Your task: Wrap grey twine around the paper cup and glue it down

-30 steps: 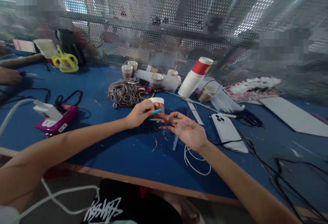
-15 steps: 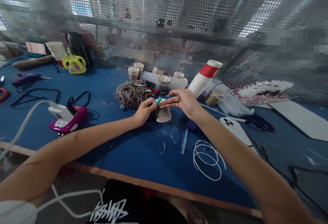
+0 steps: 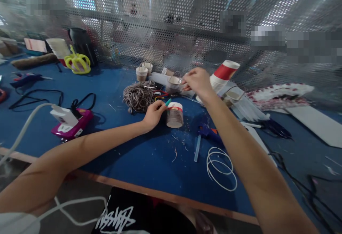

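A paper cup (image 3: 175, 115), wound with grey-brown cord and showing a red and white band at its top, lies in front of me. At its left side my left hand (image 3: 155, 115) has its fingers closed, with a small teal item (image 3: 168, 102) at the fingertips. My right hand (image 3: 197, 83) is raised behind and to the right of the cup, fingers pinched together; what they hold, if anything, is too small to name. A bundle of grey cord (image 3: 139, 97) sits behind my left hand.
Small cord-wrapped cups (image 3: 141, 73) stand at the back beside a leaning cup stack (image 3: 226, 71). On the right are a blue glue gun (image 3: 207, 131) and coiled white wire (image 3: 221, 168). A magenta power block (image 3: 72, 125) is left.
My right hand has moved up and away from the cup, its fingers now drawn together. My left hand has stayed beside the cup, which now shows more fully.
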The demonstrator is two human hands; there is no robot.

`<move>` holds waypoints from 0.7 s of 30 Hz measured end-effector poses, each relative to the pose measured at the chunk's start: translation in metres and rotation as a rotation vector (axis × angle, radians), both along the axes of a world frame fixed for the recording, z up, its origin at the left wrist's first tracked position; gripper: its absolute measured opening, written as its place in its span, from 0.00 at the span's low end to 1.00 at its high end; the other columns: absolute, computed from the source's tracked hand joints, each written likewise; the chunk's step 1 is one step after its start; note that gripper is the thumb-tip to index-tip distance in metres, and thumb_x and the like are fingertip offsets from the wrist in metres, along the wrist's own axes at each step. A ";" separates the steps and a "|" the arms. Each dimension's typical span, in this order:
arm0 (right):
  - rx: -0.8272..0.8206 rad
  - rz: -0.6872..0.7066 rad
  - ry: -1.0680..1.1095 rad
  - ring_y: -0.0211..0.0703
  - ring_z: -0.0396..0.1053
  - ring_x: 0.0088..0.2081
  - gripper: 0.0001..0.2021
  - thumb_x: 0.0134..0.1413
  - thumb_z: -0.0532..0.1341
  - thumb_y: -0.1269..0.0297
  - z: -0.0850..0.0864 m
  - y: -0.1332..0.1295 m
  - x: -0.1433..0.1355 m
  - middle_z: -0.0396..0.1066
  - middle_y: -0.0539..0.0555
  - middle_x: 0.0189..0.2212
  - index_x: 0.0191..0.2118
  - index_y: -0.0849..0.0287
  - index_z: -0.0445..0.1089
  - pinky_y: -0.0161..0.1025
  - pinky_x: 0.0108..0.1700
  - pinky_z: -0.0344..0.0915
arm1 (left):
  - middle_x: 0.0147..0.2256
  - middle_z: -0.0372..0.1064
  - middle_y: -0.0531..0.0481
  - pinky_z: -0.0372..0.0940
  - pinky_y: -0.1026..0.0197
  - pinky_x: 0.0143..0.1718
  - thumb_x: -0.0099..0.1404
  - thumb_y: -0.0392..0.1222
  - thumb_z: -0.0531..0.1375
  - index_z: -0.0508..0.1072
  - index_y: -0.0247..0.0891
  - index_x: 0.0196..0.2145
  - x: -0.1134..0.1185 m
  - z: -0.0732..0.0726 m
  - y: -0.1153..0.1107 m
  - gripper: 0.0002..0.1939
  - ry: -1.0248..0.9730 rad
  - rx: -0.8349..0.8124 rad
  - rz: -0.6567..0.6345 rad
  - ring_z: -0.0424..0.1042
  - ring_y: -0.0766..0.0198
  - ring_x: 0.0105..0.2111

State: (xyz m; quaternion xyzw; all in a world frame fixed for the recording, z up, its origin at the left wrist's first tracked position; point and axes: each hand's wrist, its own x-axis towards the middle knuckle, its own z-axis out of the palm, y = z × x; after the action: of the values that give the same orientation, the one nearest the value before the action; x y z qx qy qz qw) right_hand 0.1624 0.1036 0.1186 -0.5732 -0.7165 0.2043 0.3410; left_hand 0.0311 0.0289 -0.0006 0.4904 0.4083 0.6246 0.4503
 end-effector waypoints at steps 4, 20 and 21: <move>-0.057 0.333 -0.242 0.39 0.75 0.35 0.06 0.50 0.65 0.72 -0.004 -0.017 -0.028 0.78 0.55 0.35 0.36 0.62 0.71 0.33 0.40 0.69 | 0.21 0.65 0.57 0.57 0.64 0.32 0.56 0.33 0.65 0.70 0.35 0.21 0.003 0.003 -0.002 0.08 -0.004 -0.033 -0.052 0.61 0.71 0.25; -0.185 0.546 -0.951 0.49 0.73 0.44 0.12 0.55 0.60 0.73 -0.026 -0.011 -0.095 0.77 0.65 0.44 0.45 0.69 0.75 0.36 0.36 0.61 | 0.18 0.65 0.55 0.64 0.65 0.23 0.64 0.30 0.56 0.63 0.36 0.23 0.005 0.005 -0.003 0.12 0.082 -0.170 -0.137 0.66 0.70 0.17; -0.187 0.550 -0.946 0.49 0.73 0.43 0.12 0.54 0.59 0.75 -0.025 -0.011 -0.095 0.77 0.64 0.44 0.44 0.68 0.75 0.36 0.36 0.60 | 0.18 0.64 0.56 0.63 0.66 0.23 0.64 0.30 0.55 0.62 0.36 0.23 0.005 0.005 -0.003 0.13 0.107 -0.164 -0.136 0.65 0.70 0.17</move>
State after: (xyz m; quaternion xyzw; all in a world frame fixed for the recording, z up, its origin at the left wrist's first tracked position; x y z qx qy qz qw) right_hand 0.0670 0.0922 0.0934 -0.4219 -0.8937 0.0688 -0.1361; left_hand 0.0365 0.0257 0.0046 0.5110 0.4472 0.5302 0.5077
